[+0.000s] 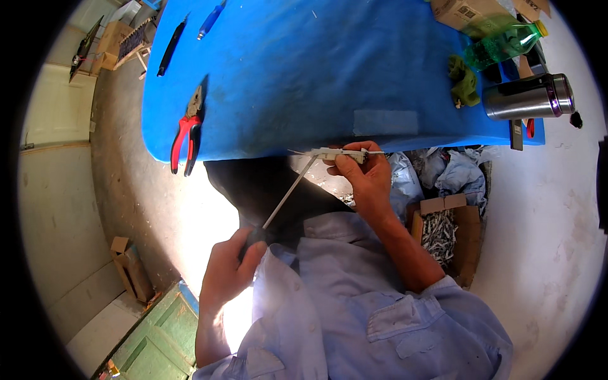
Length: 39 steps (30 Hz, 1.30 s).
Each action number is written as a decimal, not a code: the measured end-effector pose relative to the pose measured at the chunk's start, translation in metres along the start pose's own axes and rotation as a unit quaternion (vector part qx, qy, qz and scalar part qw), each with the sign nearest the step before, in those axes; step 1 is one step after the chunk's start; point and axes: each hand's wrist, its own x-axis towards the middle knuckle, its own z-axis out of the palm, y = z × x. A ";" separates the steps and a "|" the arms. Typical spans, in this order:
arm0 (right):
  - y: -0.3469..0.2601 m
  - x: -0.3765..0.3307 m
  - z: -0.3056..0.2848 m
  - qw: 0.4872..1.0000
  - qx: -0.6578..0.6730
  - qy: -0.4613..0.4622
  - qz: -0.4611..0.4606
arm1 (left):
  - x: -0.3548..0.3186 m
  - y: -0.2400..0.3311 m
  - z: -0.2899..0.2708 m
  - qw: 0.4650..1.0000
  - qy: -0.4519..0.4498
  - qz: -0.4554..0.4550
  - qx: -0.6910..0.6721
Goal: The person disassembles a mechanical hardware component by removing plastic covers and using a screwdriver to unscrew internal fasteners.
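Note:
My left hand (228,269) is wrapped round the dark handle of a screwdriver (288,193). Its long metal shaft slants up to the right, and the tip meets a small white, narrow part (326,153). That part is pinched between the thumb and fingers of my right hand (364,172), just off the near edge of the blue-covered table (272,95). Thin pieces stick out from both ends of the part; its kind I cannot make out. To the left on the table lie red-handled pliers (187,133), jaws pointing away from me.
Farther back lie a black pen-like tool (171,47) and a blue-handled tool (210,22). A steel flask (529,97), a green bottle (503,45) and a cardboard box (465,14) crowd the right end. Below stands an open carton (470,244) of small scrap-like pieces beside plastic bags (462,174).

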 end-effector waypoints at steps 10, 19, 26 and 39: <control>-0.011 -0.005 0.011 1.000 0.023 0.007 -0.001 | -0.021 -0.005 0.032 0.995 0.081 0.051 -0.022; -0.013 -0.008 0.019 1.000 0.026 -0.006 0.013 | -0.013 -0.001 0.047 0.992 0.112 0.062 -0.014; -0.016 -0.011 0.019 1.000 -0.003 -0.003 0.009 | -0.009 -0.010 0.055 0.965 0.189 0.149 0.100; -0.040 -0.008 0.001 0.980 -0.151 -0.124 -0.046 | -0.006 -0.019 -0.002 0.990 0.030 0.113 -0.076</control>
